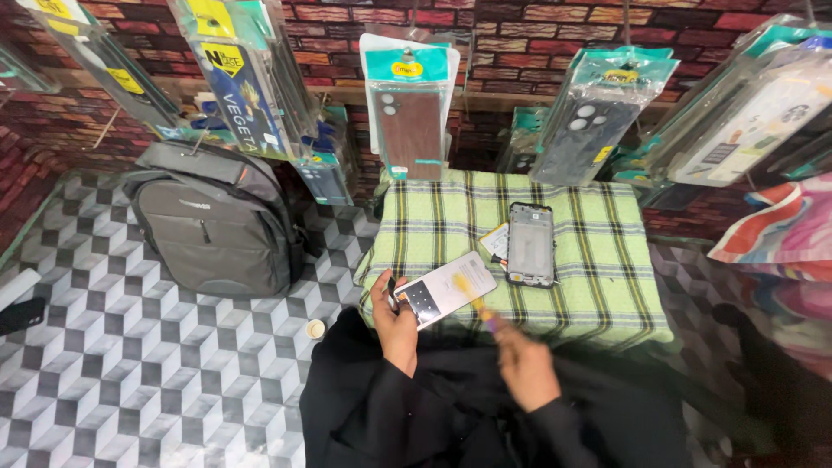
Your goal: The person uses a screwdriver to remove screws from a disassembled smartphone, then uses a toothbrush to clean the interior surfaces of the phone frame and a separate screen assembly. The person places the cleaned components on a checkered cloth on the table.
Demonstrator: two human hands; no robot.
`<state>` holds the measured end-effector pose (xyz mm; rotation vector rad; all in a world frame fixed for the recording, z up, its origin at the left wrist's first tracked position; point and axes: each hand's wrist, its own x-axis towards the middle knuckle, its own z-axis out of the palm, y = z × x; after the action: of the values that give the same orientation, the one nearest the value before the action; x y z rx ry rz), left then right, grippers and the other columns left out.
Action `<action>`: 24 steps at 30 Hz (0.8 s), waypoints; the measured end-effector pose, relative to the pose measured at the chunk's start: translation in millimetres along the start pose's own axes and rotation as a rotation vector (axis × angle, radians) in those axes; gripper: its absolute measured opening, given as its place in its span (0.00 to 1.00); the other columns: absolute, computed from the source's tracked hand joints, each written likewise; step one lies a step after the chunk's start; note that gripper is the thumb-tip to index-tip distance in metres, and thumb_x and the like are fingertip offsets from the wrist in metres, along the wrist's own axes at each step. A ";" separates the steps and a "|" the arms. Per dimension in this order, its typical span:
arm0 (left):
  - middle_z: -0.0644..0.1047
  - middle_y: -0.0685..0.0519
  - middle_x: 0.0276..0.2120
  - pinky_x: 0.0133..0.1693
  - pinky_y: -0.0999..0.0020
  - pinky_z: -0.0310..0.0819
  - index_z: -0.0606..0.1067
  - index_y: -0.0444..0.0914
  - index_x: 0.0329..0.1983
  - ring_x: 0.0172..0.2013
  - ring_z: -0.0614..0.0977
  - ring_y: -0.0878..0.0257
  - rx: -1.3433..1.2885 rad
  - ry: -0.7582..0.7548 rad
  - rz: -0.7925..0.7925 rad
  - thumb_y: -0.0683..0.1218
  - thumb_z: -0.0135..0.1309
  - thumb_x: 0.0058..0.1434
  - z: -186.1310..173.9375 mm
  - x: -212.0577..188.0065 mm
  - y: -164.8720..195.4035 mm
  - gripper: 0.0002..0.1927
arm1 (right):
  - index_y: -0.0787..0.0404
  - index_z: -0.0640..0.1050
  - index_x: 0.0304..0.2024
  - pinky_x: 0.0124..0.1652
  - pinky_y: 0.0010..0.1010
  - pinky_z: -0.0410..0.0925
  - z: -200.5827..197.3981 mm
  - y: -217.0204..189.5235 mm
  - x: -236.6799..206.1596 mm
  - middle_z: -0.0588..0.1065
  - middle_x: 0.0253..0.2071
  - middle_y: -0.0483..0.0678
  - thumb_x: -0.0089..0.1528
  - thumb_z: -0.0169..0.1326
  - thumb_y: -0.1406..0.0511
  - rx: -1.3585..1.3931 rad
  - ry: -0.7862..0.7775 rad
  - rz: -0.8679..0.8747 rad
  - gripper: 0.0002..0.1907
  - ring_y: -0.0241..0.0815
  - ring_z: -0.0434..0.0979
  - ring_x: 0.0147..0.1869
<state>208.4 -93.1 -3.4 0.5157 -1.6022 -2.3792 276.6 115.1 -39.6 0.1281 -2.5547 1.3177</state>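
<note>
The patterned floor (pixel 156 364) of grey, black and white cubes filled the lower left of the frame, and a red brick wall (pixel 537 35) ran across the top with packaged phone cases (pixel 407 108) hanging in front of it. A grey backpack (pixel 217 221) stood on the floor at centre left, leaning toward the wall. Right of it, in the middle of the frame, sat a low table covered with a green and yellow checked cloth (pixel 589 260). On that cloth, a little right of centre, lay a bare phone frame (pixel 530 244), flat and face up, with a small white card (pixel 497 241) tucked just beside its left edge. Nearer the person, at the cloth's front edge, the left hand (pixel 397 322) was closed around the lower end of a phone back panel (pixel 445 289), holding it tilted just above the cloth, its pale surface up. The right hand (pixel 523 368), blurred, was curled around a thin tool with a yellow and purple handle (pixel 479 309), the tip touching the panel. A small round cap (pixel 315 328) lay on the floor just left of the table.
</note>
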 end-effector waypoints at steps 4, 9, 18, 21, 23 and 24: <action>0.73 0.47 0.60 0.50 0.73 0.72 0.63 0.44 0.67 0.53 0.78 0.61 -0.020 -0.001 -0.015 0.27 0.38 0.60 3.0 -1.4 4.4 0.33 | 0.60 0.80 0.54 0.37 0.39 0.74 -13.4 9.9 10.6 0.80 0.36 0.64 0.61 0.52 0.73 -0.140 -0.039 0.302 0.18 0.57 0.84 0.34; 0.73 0.47 0.61 0.49 0.72 0.71 0.63 0.44 0.68 0.52 0.77 0.61 0.020 0.003 -0.058 0.28 0.39 0.62 0.7 -2.5 3.0 0.32 | 0.65 0.78 0.45 0.39 0.38 0.75 20.2 -12.4 -35.6 0.80 0.38 0.63 0.59 0.50 0.75 0.075 -0.047 -0.301 0.12 0.58 0.83 0.39; 0.73 0.45 0.60 0.54 0.72 0.71 0.64 0.42 0.67 0.56 0.77 0.60 -0.023 -0.009 -0.029 0.28 0.39 0.62 1.5 -1.0 -2.2 0.31 | 0.58 0.76 0.61 0.46 0.38 0.76 -4.4 -16.3 -15.8 0.79 0.42 0.66 0.66 0.49 0.74 -0.094 -0.006 0.309 0.21 0.58 0.84 0.42; 0.73 0.46 0.61 0.52 0.71 0.71 0.64 0.42 0.67 0.54 0.76 0.60 -0.020 -0.002 -0.025 0.28 0.39 0.63 1.7 -0.8 -3.5 0.30 | 0.67 0.78 0.47 0.46 0.37 0.76 13.3 -13.8 -39.0 0.80 0.49 0.63 0.59 0.49 0.77 0.023 0.026 -0.272 0.14 0.58 0.84 0.48; 0.73 0.46 0.61 0.51 0.71 0.70 0.64 0.43 0.67 0.53 0.76 0.60 0.004 0.004 -0.033 0.28 0.39 0.63 -0.3 -2.2 -4.8 0.30 | 0.65 0.78 0.43 0.45 0.35 0.77 17.5 -7.4 -48.4 0.82 0.47 0.60 0.60 0.50 0.76 0.055 -0.078 -0.206 0.10 0.54 0.86 0.44; 0.73 0.46 0.60 0.51 0.72 0.69 0.64 0.43 0.67 0.53 0.76 0.60 0.027 0.004 -0.030 0.28 0.39 0.62 -0.6 -1.4 -4.7 0.31 | 0.66 0.78 0.45 0.44 0.36 0.77 15.6 -2.7 -46.7 0.81 0.48 0.61 0.60 0.50 0.76 0.027 -0.029 -0.122 0.12 0.56 0.85 0.45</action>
<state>210.0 -91.3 -7.7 0.5534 -1.6378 -2.3792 319.0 98.9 -58.8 0.3058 -2.5090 1.3140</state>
